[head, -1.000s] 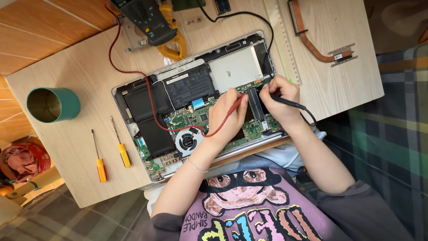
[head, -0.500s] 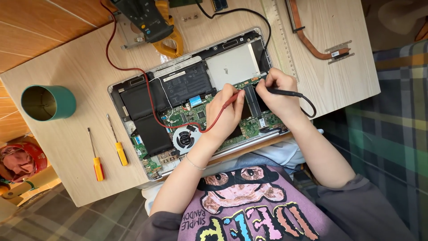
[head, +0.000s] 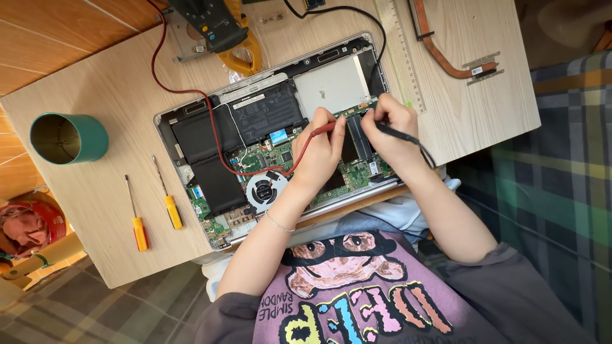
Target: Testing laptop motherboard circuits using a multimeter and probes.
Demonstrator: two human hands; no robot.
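Hands meet over the green circuit board (head: 287,156) of an opened laptop (head: 274,127): the left hand (head: 322,156) is closed around a red probe (head: 322,127), the right hand (head: 389,124) is closed around a black probe (head: 395,132), and both tips point down at the board between them. The laptop lies directly beneath both hands, its black battery cells (head: 204,153) and round fan (head: 264,189) just left of the left wrist. A red lead (head: 185,89) runs from the left hand across the battery, away from the person, to a yellow-and-black meter (head: 220,32) at the far edge of the wooden table (head: 95,89). A black lead (head: 344,13) arcs from the right hand's side toward the same edge. Beyond the right hand lie a ruler (head: 398,51) and a copper heat pipe (head: 452,60). Well left of the left hand rest two yellow-handled screwdrivers (head: 156,216) and a green cup (head: 67,137).
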